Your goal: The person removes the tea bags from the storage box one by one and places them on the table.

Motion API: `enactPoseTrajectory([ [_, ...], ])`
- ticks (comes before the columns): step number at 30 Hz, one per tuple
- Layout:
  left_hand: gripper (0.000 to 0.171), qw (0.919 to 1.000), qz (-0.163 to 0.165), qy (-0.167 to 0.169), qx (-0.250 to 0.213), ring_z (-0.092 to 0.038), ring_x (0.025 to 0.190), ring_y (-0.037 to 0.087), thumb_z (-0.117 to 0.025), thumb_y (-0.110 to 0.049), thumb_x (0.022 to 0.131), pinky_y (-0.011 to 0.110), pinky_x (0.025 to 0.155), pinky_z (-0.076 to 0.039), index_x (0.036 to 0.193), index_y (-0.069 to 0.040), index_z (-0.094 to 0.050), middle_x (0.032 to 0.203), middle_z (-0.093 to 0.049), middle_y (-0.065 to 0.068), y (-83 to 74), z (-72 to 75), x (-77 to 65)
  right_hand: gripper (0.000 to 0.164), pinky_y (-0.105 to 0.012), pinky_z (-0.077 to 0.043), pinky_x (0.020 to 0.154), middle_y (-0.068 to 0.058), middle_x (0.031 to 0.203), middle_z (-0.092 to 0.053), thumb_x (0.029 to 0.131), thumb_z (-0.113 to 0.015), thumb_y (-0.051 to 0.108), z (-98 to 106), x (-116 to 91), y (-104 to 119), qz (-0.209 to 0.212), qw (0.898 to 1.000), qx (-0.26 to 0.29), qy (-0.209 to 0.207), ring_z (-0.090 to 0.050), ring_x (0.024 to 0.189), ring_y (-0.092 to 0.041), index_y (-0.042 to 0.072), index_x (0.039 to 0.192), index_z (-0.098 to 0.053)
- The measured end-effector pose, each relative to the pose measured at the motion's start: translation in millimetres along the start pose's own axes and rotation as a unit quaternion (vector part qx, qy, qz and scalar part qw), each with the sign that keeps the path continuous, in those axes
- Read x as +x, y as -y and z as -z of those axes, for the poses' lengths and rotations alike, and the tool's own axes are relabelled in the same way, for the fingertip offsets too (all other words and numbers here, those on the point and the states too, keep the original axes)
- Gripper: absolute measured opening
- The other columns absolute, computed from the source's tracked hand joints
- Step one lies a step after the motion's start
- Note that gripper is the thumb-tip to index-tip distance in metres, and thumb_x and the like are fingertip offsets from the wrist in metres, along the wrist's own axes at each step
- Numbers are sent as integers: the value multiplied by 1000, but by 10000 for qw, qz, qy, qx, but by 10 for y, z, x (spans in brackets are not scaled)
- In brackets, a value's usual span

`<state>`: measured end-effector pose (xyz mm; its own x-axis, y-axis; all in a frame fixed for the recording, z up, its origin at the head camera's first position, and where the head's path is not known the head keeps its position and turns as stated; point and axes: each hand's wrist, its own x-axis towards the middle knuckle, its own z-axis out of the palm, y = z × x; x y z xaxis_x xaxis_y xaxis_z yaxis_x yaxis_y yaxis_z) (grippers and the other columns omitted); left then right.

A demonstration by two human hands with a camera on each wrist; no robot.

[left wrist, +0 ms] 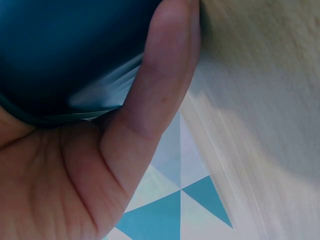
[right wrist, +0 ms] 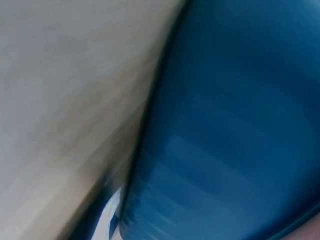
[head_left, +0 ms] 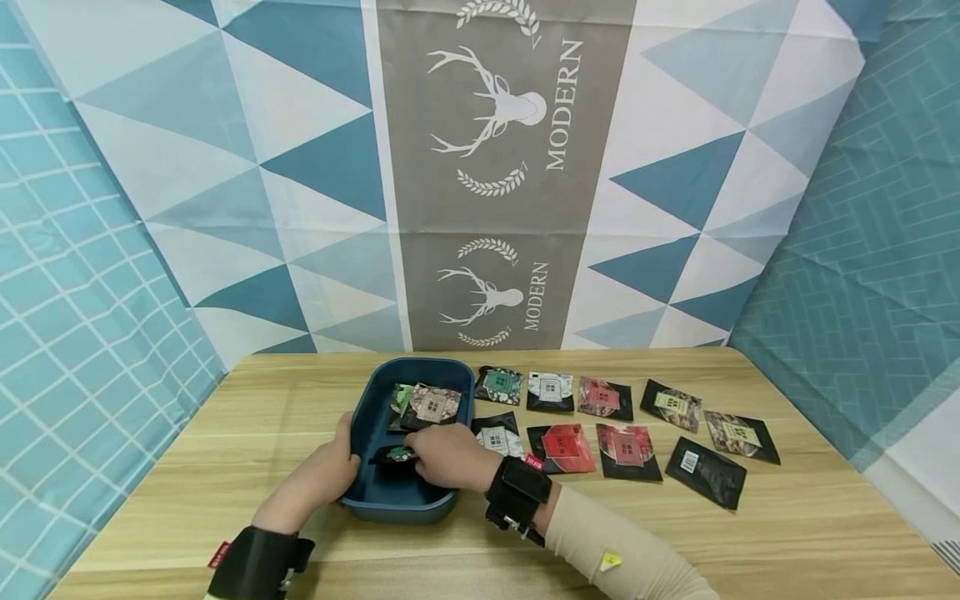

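Note:
A deep blue plastic bin [head_left: 401,513] stands on the wooden table. My left hand [head_left: 330,471] grips its left rim. Up close in the left wrist view, the hand [left wrist: 100,170] lies against the bin's wall [left wrist: 60,55]. My right hand [head_left: 453,457] reaches in over the right rim and pinches a dark packet with a green label [head_left: 392,454], low inside the bin. Behind it lie a packet with a pinkish label [head_left: 432,408] and a green-patterned packet [head_left: 399,398] partly under it. In the right wrist view the bin's blue wall [right wrist: 225,125] fills the right side.
Right of the bin, several flat packets lie in two loose rows, among them a green-labelled one [head_left: 501,383], a white one [head_left: 551,390], a red one [head_left: 562,447] and a black one with a barcode [head_left: 705,472]. A patterned cloth [head_left: 322,167] hangs behind the table.

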<state>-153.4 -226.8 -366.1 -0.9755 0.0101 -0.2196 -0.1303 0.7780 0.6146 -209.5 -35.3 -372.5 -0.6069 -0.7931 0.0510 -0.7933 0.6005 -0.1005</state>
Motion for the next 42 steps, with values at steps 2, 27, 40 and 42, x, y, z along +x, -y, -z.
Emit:
enactPoseTrajectory([
  [2, 66, 10000, 31, -4, -24, -59, 47, 22, -33, -5, 95, 34, 48, -48, 146, 1, 10, 74, -57, 20, 1, 1, 1, 26, -19, -32, 49, 1, 85, -68, 93, -53, 17, 7, 1, 5, -43, 9999, 66, -91, -50, 59, -4, 17, 117, -64],
  [27, 65, 9999, -82, -34, 72, -59, 47, 23, -33, -4, 95, 33, 49, -47, 144, 3, 9, 73, -59, 22, -1, 3, 0, 31, -19, -43, 71, 1, 117, -64, 96, -49, 24, 608, -628, -158, -128, 9895, 765, -1217, -58, 83, -5, 18, 125, -58],
  [40, 66, 9999, -44, -28, 90, -58, 47, 23, -33, -5, 95, 34, 49, -48, 145, 4, 10, 77, -58, 22, 7, 6, -17, 20, -17, -40, 60, 5, 95, -66, 94, -53, 18, 599, -1157, -351, -387, 9858, 708, -1472, -52, 70, 0, 17, 111, -63],
  [42, 66, 10000, -49, -31, 76, -58, 48, 23, -33, -5, 95, 34, 48, -48, 144, 4, 10, 78, -58, 24, 6, 0, -17, 20, -18, -43, 62, 4, 97, -66, 94, -54, 17, 579, -1240, -367, -449, 9861, 738, -1419, -56, 74, 0, 16, 111, -63],
])
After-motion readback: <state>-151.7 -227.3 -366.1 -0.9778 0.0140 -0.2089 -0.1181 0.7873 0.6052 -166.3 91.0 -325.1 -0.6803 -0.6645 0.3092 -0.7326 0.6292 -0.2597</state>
